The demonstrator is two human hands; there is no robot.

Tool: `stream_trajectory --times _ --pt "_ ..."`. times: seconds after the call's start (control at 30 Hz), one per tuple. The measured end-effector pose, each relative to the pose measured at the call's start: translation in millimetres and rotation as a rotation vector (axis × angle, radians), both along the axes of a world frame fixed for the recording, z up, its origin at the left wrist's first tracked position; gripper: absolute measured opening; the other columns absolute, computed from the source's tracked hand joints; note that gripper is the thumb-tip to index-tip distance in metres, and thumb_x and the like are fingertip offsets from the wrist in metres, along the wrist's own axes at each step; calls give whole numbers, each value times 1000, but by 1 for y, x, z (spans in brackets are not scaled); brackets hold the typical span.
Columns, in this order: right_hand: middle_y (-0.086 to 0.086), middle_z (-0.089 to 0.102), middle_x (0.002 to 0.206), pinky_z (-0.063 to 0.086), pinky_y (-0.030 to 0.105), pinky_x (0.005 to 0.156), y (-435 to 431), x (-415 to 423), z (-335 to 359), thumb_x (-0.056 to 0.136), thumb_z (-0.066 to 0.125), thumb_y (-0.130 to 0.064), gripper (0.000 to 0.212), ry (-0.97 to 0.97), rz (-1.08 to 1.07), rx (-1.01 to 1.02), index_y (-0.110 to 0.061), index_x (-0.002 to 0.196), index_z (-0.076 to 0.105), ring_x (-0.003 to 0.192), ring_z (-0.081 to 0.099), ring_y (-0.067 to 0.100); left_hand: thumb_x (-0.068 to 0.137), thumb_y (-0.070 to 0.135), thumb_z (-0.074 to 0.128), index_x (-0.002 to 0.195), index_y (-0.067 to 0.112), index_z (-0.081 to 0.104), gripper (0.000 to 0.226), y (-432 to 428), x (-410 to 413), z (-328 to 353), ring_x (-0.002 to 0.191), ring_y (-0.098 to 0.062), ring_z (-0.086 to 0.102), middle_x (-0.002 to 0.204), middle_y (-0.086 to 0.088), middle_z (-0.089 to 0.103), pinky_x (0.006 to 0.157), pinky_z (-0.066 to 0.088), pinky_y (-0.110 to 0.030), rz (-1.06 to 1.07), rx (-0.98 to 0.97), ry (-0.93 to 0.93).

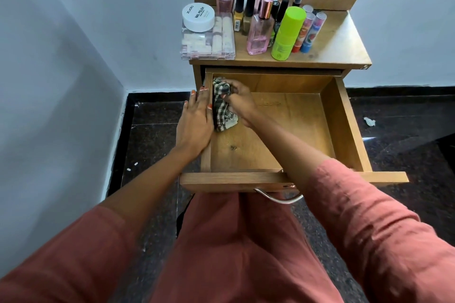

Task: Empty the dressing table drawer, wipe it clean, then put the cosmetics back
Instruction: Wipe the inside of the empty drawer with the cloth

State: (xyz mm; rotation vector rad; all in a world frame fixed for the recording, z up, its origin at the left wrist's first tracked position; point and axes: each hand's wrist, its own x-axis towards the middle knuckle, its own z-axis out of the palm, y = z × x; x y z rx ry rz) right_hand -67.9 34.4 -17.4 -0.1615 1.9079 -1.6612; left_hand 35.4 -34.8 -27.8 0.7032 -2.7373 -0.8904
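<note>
Inside the pulled-out drawer (344, 128), at its far left corner, our right hand (240, 101) clutches the checked cloth (222, 112) against the wood, while our left hand (195, 125) lies flat with straight fingers on the left wall. We judge emptying done and wiping under way: the cosmetics (261, 29) stand on the table (339, 42) above, not yet put back.

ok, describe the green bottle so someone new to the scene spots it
Look at the dressing table top above the open drawer. There, the green bottle stands at the front, just right of the pink perfume bottle. It alone is lime green, with a wide rounded cap.
</note>
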Motion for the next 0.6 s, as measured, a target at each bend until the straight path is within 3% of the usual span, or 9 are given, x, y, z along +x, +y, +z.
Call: stream_trajectory --times 0.07,0.2,0.3,0.43,0.47,0.53,0.6 --pt "8 52 108 40 15 50 1 0 -3 88 41 13 41 -50 13 -24 -5 124 50 71 50 5 100 19 27 145 14 21 46 -3 3 0 143 -30 14 154 -13 18 115 17 -41 -41 -19 -1" --pt "20 52 121 48 33 80 3 2 -5 89 39 12 28 -106 105 22 -6 107 51 91 53 21 99 17 27 145 13 21 47 -4 5 0 142 -30 15 153 -15 19 114 19 -41 -68 -56 0" --pt "17 52 108 44 27 64 11 11 -7 88 37 12 31 -148 210 69 -15 83 50 82 50 19 99 17 27 145 12 21 47 -4 4 0 142 -30 16 153 -15 20 114 20 -40 -71 -78 -1" --pt "5 53 95 46 14 47 32 30 -11 84 34 16 35 -232 346 76 -14 73 49 73 53 13 100 18 26 145 12 21 46 -6 3 -2 142 -29 16 153 -14 19 114 21 -40 -74 -84 -10" --pt "4 52 95 49 14 47 36 35 -12 83 33 18 37 -245 387 86 -13 72 49 73 54 12 100 18 26 145 12 21 46 -6 2 -3 142 -28 16 154 -13 19 114 22 -40 -72 -87 -13" --pt "5 53 95 55 22 61 42 43 -14 82 32 21 39 -250 476 120 -11 70 50 78 57 15 100 18 26 145 13 21 46 -6 3 -3 142 -28 17 154 -13 19 113 24 -41 -67 -93 -18" --pt "4 55 88 52 26 68 47 48 -14 80 34 24 42 -195 571 173 -11 68 53 79 57 17 100 18 27 146 13 21 46 -5 3 -4 142 -28 17 153 -13 20 113 24 -41 -63 -104 -21"
